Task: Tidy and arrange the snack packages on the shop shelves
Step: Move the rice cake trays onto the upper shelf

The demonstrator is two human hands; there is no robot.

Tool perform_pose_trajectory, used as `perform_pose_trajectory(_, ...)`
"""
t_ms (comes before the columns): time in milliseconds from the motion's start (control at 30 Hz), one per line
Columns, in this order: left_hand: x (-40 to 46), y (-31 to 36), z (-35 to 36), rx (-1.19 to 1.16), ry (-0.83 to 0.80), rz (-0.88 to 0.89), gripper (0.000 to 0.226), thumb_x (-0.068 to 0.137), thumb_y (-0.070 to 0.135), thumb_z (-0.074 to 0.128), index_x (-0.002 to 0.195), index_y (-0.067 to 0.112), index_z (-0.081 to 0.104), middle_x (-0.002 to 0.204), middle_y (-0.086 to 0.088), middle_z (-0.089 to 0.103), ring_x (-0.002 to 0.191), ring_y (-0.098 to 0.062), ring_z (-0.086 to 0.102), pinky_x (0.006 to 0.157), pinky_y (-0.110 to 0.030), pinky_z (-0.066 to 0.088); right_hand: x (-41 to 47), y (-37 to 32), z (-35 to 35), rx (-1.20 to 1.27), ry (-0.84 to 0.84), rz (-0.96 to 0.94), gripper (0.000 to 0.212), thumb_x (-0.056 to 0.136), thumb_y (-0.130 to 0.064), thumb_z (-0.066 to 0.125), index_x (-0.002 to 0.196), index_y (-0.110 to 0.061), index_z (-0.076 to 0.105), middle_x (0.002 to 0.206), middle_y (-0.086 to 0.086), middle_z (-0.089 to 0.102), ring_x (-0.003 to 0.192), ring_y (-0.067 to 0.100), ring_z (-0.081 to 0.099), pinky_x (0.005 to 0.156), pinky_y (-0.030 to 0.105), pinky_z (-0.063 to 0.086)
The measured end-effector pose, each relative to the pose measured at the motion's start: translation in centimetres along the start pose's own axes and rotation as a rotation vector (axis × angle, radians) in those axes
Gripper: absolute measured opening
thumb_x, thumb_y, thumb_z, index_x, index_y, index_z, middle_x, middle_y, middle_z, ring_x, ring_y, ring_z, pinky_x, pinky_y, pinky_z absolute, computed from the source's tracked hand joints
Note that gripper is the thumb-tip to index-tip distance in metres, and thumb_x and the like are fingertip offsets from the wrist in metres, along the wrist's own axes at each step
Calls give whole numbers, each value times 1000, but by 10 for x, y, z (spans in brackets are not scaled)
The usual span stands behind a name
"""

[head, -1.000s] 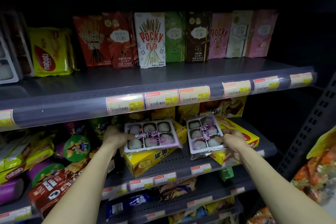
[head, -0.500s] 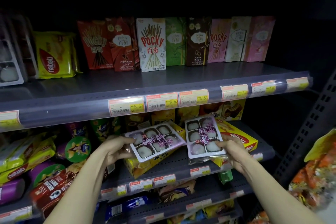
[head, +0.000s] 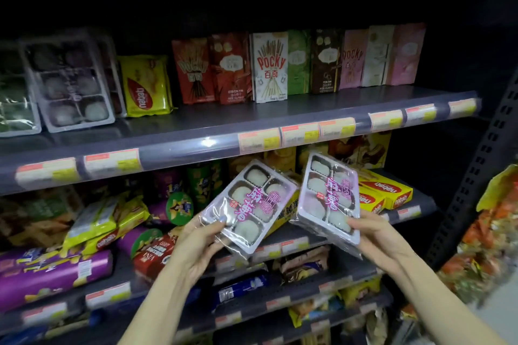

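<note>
Midway, by the look; left hand (head: 196, 249) pinching one mochi tray (head: 249, 204), right hand (head: 375, 235) gripping a second mochi tray (head: 329, 199), both held off the shelves. Probably bound for the matching trays (head: 70, 81) on the middle shelf (head: 308, 109); lower packets (head: 106, 221) yet to be straightened.
</note>
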State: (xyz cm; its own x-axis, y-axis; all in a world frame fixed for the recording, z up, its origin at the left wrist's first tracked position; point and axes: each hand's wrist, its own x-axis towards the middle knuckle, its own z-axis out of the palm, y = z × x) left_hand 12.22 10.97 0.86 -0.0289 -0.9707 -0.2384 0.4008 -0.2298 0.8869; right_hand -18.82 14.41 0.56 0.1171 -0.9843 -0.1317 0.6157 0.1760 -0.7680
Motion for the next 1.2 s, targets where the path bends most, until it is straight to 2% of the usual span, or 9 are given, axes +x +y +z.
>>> perform_pose_trajectory(67,-15,-1,-12,-32,-13,6,26,83,-11,55,101,6,63,94,-15,73,80,-23,71,59,-30,59,-6,15,19,-55,-55,28,92,41,-2,90,124,10,52,124,29,60,107,38,64,74,39,58)
perform_pose_trajectory(167,-40,-2,-30,-97,-61,-7,35,83,-9,55,114,5,58,111,-20,67,97,-31,65,66,-33,60,-19,39,51,-106,-103,24,96,40,-5,91,126,7,51,124,27,60,107,38,64,77,39,58)
perform_pose_trajectory(433,-111,-1,-74,-130,-153,73,39,77,-2,57,116,3,59,107,-19,70,85,-27,71,62,-33,59,-58,89,132,21,-57,-23,61,67,-2,68,126,-3,53,117,20,67,99,33,68,72,37,60)
perform_pose_trajectory(733,-154,35,-98,-107,-237,223,56,69,15,73,123,17,60,124,-20,62,116,-42,56,93,-57,46,-95,100,209,51,-130,-62,46,82,-8,52,127,-19,52,116,13,69,104,32,67,83,55,52)
perform_pose_trajectory(867,-165,71,-96,5,-260,375,70,49,30,92,111,11,66,114,-27,63,100,-45,62,82,-68,47,-94,79,242,-6,-189,-169,46,82,-7,54,125,-20,54,116,11,69,105,33,67,84,56,52)
perform_pose_trajectory(933,-171,93,-88,60,-271,443,53,58,33,88,103,12,69,104,-23,69,88,-35,67,69,-51,57,-83,65,257,-60,-203,-196,47,80,-9,58,125,-20,55,116,11,69,105,33,66,83,56,53)
perform_pose_trajectory(1000,-151,126,-87,172,-234,444,27,78,30,68,98,12,72,97,-14,73,86,-24,70,69,-34,58,-65,50,274,-93,-227,-202,50,78,-10,60,127,-16,54,117,12,69,105,33,66,76,49,58)
perform_pose_trajectory(1100,-112,174,-104,601,32,569,53,71,64,62,100,20,70,99,8,72,110,-12,62,92,-28,51,-31,31,299,-89,-222,-242,45,83,-4,59,128,-9,53,115,15,68,95,31,70,65,40,59)
perform_pose_trajectory(1200,-84,204,-138,1147,371,990,68,83,73,27,120,27,61,126,14,56,128,-10,43,109,-32,29,2,16,323,-115,-193,-314,47,82,0,62,127,-8,51,114,17,68,88,28,71,67,41,59)
